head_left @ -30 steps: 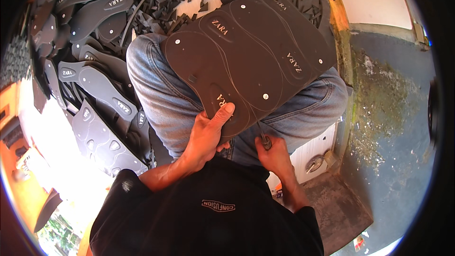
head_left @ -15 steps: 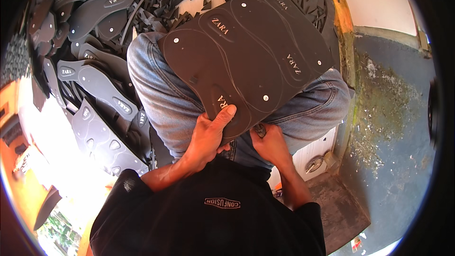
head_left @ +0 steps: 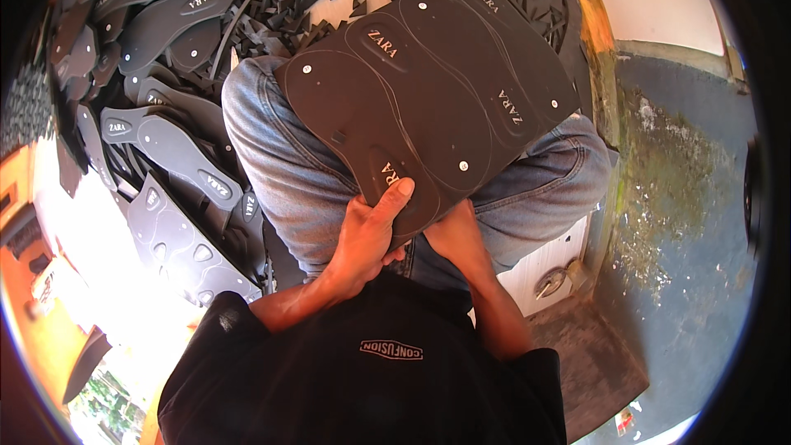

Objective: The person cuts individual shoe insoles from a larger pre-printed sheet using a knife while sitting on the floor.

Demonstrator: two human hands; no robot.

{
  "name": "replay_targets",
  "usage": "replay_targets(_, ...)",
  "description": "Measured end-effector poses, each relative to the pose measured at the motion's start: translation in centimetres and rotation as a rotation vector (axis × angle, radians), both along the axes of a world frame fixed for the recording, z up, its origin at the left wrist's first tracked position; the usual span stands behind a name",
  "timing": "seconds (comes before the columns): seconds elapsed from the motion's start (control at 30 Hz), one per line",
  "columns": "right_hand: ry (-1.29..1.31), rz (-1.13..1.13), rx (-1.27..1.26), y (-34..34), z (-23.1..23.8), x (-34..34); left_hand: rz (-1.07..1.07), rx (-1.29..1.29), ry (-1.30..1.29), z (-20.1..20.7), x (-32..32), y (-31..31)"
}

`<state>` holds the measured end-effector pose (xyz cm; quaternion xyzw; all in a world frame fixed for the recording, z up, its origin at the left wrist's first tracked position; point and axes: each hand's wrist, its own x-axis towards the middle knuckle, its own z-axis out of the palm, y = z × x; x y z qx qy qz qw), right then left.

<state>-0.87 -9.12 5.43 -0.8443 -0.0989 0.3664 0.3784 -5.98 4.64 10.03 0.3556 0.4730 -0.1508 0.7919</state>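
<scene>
Left hand point(head_left: 358, 235) grips the near corner of the dark sheet point(head_left: 437, 91), thumb on top; right hand point(head_left: 455, 235) partly beneath, its finger state cannot be determined. Sheet lies across denim-clad knees point(head_left: 548, 177); steady support and a thumb clear of the edge advised.

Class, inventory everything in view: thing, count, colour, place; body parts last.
Large sheet: one, blackish, centre
Cut soles: many, blackish, left
Smaller sheet: one, grey, lower left
Scraps: many, black, top middle
Round object: one, greyish, lower right
Slab: one, brown, lower right
Surface: one, bluish, right
Mottled patch: one, greenish, right
Jeans: one pair, blue, under large sheet
Shirt: one, black, bottom
Left hand: one, bare, gripping large sheet
Right hand: one, bare, partly under large sheet
</scene>
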Motion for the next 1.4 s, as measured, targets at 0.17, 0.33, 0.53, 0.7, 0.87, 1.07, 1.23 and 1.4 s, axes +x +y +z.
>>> replay_targets(0.17, -0.097, 0.019, 0.092, 0.5, -1.3, 0.0, 0.026, -0.022, -0.017, -0.1, 0.2, -0.5)
replay_targets(0.33, -0.070, 0.001, 0.108, 1.1, -2.0, 0.3, 0.099, -0.015, -0.021, -0.2, 0.9, -1.6)
replay_targets(0.53, -0.247, -0.041, 0.258, 1.7, -3.0, 0.3, 0.070, -0.040, -0.021, -0.5, 0.7, -1.8)
replay_targets(0.7, -0.594, -0.015, 0.311, 1.9, -5.5, 0.3, 0.045, -0.052, -0.007, -0.2, 0.8, -1.4)
replay_targets(0.87, -0.618, -0.004, 0.274, 2.9, -6.1, 1.7, 0.019, -0.037, 0.012, 0.2, 0.7, -0.9)
replay_targets(1.07, -0.627, 0.012, 0.251, 3.7, -6.4, 3.3, -0.010, -0.056, 0.021, 0.2, 0.5, -0.5)
replay_targets(1.23, -0.629, 0.023, 0.249, 4.2, -6.6, 4.4, -0.004, -0.028, 0.045, 0.5, 0.7, -0.5)
replay_targets(1.4, -0.621, 0.033, 0.257, 4.6, -6.7, 5.2, -0.008, -0.044, 0.029, 0.6, 0.6, -0.3)
